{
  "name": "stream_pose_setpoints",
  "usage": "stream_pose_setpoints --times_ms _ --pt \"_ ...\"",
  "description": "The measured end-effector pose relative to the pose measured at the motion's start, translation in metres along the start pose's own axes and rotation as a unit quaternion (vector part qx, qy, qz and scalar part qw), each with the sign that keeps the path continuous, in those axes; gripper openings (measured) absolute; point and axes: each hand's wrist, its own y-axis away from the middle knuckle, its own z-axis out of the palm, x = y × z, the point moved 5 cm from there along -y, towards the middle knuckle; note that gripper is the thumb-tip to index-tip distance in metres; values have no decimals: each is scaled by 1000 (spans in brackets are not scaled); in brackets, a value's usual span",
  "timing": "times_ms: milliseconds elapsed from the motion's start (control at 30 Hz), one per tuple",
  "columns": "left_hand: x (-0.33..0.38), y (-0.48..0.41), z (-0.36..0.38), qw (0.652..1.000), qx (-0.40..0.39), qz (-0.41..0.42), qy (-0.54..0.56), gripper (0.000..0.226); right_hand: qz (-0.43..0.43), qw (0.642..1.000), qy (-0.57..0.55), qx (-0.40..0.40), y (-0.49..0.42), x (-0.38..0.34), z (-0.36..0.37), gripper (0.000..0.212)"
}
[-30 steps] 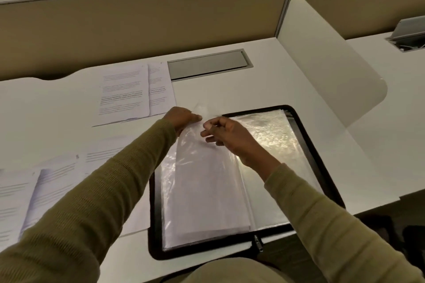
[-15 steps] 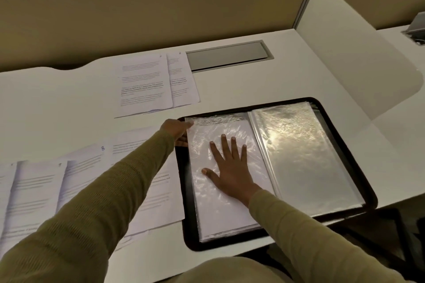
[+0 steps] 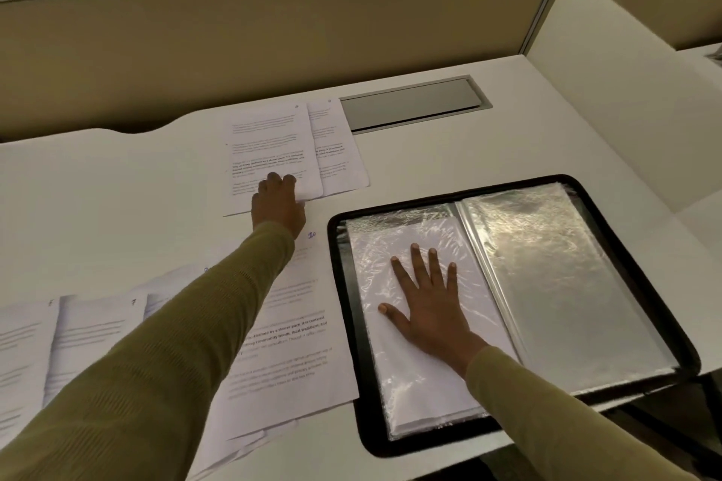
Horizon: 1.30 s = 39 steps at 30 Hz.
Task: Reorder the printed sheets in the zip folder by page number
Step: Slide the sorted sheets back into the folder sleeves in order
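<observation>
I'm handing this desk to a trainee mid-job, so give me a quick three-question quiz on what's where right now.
1. True or false: the right hand lies flat on the folder's left page.
2. The left hand touches: A) the far sheets; B) the folder; C) nothing.
3. Fill in: the sheet right beside the folder bears the handwritten number ___.
Key: 1 true; 2 A; 3 10.
</observation>
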Motion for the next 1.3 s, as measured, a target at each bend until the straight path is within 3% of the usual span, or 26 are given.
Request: stream_pose_setpoints --times_ms 133,267,467,700,867,1033,1100,1133,1200,1300 --pt "-22 -18 12 995 -65 18 -71 69 5 1000 -5 -8 -1 0 -2 86" --pt "-29 -22 18 994 -101 13 -47 62 8 1000 -2 -8 -2 0 -3 85" --pt "-29 -17 16 994 -59 46 -82 47 10 1000 -11 -1 -2 0 -4 86" --pt "-23 -15 -9 999 24 7 34 28 3 1000 -16 2 -3 0 -4 87" --pt "17 -2 -36 987 79 35 134 28 11 999 -48 -19 -7 3 -11 91" --pt "79 32 -55 968 87 87 219 26 48 980 -190 -26 -17 11 -42 59" --pt "106 54 -57 959 91 117 243 24 102 927 -359 -35 -20 21 -61 40" --pt "119 65 -57 954 95 135 251 22 142 868 -474 -41 -21 28 -70 40" --pt "145 89 -52 947 96 177 250 21 207 737 -640 -65 -23 47 -81 60" --pt "190 122 -38 936 67 260 226 21 233 627 -739 -84 -25 88 -90 81"
